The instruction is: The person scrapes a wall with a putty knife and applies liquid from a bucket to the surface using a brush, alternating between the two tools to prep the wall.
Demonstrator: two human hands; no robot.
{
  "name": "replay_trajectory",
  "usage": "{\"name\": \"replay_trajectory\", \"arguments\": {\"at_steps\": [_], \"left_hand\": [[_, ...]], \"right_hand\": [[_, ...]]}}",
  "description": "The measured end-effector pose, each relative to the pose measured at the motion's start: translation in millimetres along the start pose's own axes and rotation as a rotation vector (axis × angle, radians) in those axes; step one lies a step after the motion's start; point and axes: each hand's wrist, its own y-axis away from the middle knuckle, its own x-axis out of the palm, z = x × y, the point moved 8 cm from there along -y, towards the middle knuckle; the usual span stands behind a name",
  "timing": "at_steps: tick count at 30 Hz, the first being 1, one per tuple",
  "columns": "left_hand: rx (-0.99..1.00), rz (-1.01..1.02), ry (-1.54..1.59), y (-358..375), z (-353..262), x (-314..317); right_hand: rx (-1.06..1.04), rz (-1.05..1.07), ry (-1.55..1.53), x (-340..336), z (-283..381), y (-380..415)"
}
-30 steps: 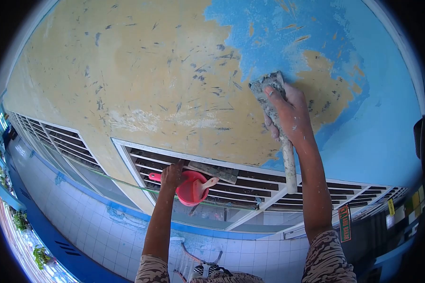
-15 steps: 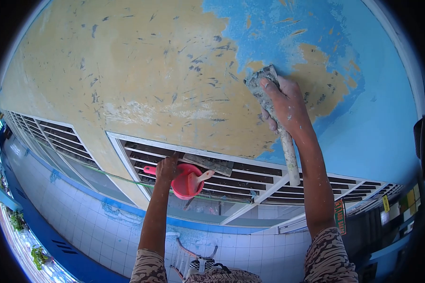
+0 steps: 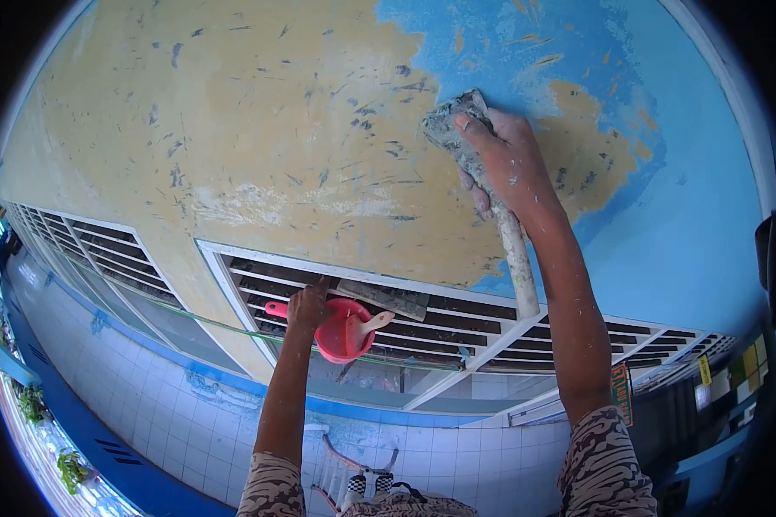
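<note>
My right hand [image 3: 510, 159] is wrapped round a crusted scraper [image 3: 516, 258], thumb up near its head. The scraper's blade end lies against the wall [image 3: 276, 129], where bare tan meets flaking blue paint, and its long handle points down. Lower left, my left hand [image 3: 305, 306] is closed at the slatted vent [image 3: 457, 322], apparently gripping a slat; its fingertips are partly hidden. Just beside it is a red plastic dipper [image 3: 341, 345], with a paintbrush [image 3: 377, 322] standing in it. A flat grey, plaster-stained board [image 3: 384, 299] rests on the slats behind the dipper.
Below the vent are window panes and a white tiled floor [image 3: 181, 414]. A ladder top [image 3: 353, 465] shows beneath me. A green cord [image 3: 233, 328] runs along the vent. At the left, a blue ledge [image 3: 103, 431] has potted plants [image 3: 71, 468] beyond it.
My right hand and the scraper have moved up and slightly left along the wall. My left hand stays at the vent, and the dipper and board keep their places.
</note>
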Motion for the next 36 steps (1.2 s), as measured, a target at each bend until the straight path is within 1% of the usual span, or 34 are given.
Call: {"name": "replay_trajectory", "arguments": {"at_steps": [3, 5, 7, 9, 11, 13, 14, 16, 18, 20, 22, 24, 26, 27, 29, 30, 32, 35, 36], "left_hand": [[-0.009, 0.012, 0.017, 0, 1, 1], [-0.016, 0.015, 0.016, 2, 6, 4], [-0.020, 0.017, 0.019, -5, 7, 6], [0.037, -0.016, 0.010, -4, 6, 7], [0.046, -0.042, 0.010, -3, 5, 8], [-0.023, -0.001, 0.010, -6, 9, 12], [-0.025, -0.010, 0.006, -7, 12, 10], [0.001, 0.051, 0.018, -10, 13, 20], [0.013, 0.027, 0.008, -12, 16, 24], [0.038, -0.015, -0.001, -8, 10, 17], [0.029, -0.004, 0.003, -9, 9, 21], [0.009, -0.008, 0.012, -9, 19, 23], [0.038, -0.041, 0.070, -11, 20, 26], [0.042, -0.033, 0.071, -9, 16, 22], [0.014, 0.015, 0.008, -9, 11, 15], [0.017, 0.018, 0.014, -12, 8, 17], [0.014, 0.005, 0.011, -10, 12, 18], [0.013, -0.004, 0.023, -6, 9, 12], [-0.004, 0.040, 0.032, -4, 4, 6]], "right_hand": [[-0.004, 0.002, 0.026, -2, -7, 7], [0.069, -0.082, 0.010, -11, -30, 17], [0.028, -0.058, 0.018, -1, -15, 6], [0.021, -0.054, 0.014, 4, -9, 4], [-0.013, 0.006, 0.046, 13, 2, -2], [0.014, -0.027, 0.031, 6, -13, 13], [0.041, -0.062, 0.016, 4, -20, 18], [0.028, -0.056, 0.001, 10, -20, 15], [0.045, -0.064, -0.022, 10, -20, 12], [0.011, 0.017, 0.021, 20, -9, 3], [0.040, -0.009, 0.015, 6, -25, 15], [0.052, -0.024, 0.011, 2, -38, 26], [0.083, -0.121, -0.009, -9, -46, 30], [0.090, -0.125, -0.007, -11, -44, 29], [0.112, -0.026, 0.017, -6, -38, 26], [0.115, -0.026, 0.023, -10, -42, 26], [0.062, -0.053, 0.005, -12, -49, 30], [0.047, -0.069, 0.002, -14, -51, 28], [0.042, -0.071, 0.002, -10, -44, 21]]}}
